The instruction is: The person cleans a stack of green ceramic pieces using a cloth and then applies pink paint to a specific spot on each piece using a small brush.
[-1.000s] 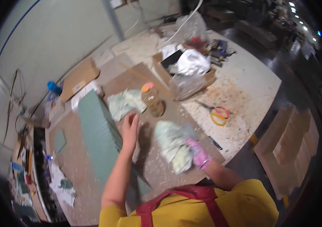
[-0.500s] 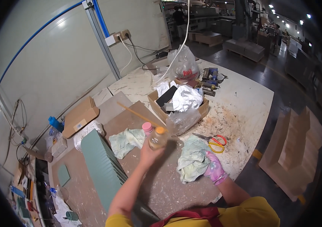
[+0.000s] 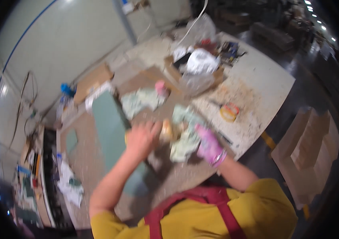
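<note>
My left hand (image 3: 141, 139), bare and blurred, is closed round a small clear bottle (image 3: 167, 133) with amber-looking contents, held tilted over the table. A yellow spot shows at the hand's left side; whether it is the bottle's cap I cannot tell. My right hand (image 3: 209, 146), in a pink patterned glove, grips a crumpled pale green cloth (image 3: 184, 148) just right of the bottle. Whether bottle and cloth touch is unclear. Farther back, a pink-capped bottle (image 3: 160, 87) stands beside another pale green cloth (image 3: 141, 102). A long green ridged piece (image 3: 110, 119) lies left of my left hand.
Scissors (image 3: 229, 111) with red and yellow handles lie on the stained tabletop (image 3: 269, 83). Behind stands a carton (image 3: 172, 71) with white paper and plastic. Dark tools (image 3: 229, 51) sit at the back right. Brown cardboard (image 3: 308, 155) stands beyond the right edge.
My left hand has brought the bottle down and nearer, tilting it beside the cloth. My right hand stays on the cloth. The view has shifted, and the pink-capped bottle stays by its cloth.
</note>
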Available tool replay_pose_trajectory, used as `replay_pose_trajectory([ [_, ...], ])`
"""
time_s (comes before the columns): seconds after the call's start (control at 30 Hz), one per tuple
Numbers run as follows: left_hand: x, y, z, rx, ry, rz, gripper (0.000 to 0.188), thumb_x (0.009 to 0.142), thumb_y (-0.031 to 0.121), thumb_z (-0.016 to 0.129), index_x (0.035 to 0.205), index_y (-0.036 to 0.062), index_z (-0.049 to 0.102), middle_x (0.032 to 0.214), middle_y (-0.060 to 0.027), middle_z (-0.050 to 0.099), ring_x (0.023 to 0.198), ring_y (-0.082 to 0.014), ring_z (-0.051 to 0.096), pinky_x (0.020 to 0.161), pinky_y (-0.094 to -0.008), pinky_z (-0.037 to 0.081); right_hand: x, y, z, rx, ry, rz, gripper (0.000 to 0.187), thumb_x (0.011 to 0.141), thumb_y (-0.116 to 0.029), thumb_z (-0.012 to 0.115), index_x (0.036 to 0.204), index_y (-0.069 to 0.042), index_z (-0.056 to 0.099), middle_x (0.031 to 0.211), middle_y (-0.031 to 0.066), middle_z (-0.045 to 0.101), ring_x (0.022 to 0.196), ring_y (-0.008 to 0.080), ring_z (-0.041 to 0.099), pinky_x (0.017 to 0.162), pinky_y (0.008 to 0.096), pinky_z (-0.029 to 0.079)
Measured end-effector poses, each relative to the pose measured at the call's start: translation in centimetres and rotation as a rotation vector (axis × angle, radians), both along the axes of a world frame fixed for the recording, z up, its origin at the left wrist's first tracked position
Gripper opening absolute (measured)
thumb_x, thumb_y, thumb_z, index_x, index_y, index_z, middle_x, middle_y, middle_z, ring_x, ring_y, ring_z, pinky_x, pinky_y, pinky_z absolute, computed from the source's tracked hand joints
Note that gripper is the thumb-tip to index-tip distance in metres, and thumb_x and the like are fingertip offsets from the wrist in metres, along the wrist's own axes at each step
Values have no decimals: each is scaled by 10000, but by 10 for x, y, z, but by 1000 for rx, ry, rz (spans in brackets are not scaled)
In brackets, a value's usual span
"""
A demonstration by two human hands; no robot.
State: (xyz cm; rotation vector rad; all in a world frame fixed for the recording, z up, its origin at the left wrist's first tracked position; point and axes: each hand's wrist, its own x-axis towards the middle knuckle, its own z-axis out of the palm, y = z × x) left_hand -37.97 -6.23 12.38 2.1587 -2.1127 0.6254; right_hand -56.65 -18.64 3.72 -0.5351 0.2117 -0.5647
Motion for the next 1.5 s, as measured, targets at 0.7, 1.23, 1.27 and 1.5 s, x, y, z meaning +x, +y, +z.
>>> replay_pose_trajectory([
  [0.7,20,107,10,88,5,-109,254,757,177,604,992,110,535,884,-56,588,859,-227,615,697,-374,463,29,115,-26,182,-90,-1,357,954,-203,425,1269,-40,473,1243,112,558,1054,272,589,919,406,479],
  [1.23,22,126,7,81,-19,-105,174,791,150,566,945,91,511,844,-66,580,796,-236,605,656,-373,450,-2,76,-41,233,2,-12,512,929,-370,406,1332,-54,431,1303,162,511,1163,362,512,1003,536,381],
  [1.27,25,124,9,95,-45,-57,165,788,148,570,931,95,506,827,-60,576,782,-232,604,652,-369,447,-3,78,-38,202,7,-12,515,932,-365,400,1344,-57,416,1323,164,492,1186,366,493,1009,537,374],
  [1.5,16,100,6,107,-137,-61,148,788,151,569,914,104,505,804,-40,570,747,-221,599,632,-352,438,-18,79,-43,289,-35,59,535,938,-364,347,1390,-78,356,1377,168,432,1225,384,449,1028,540,351],
])
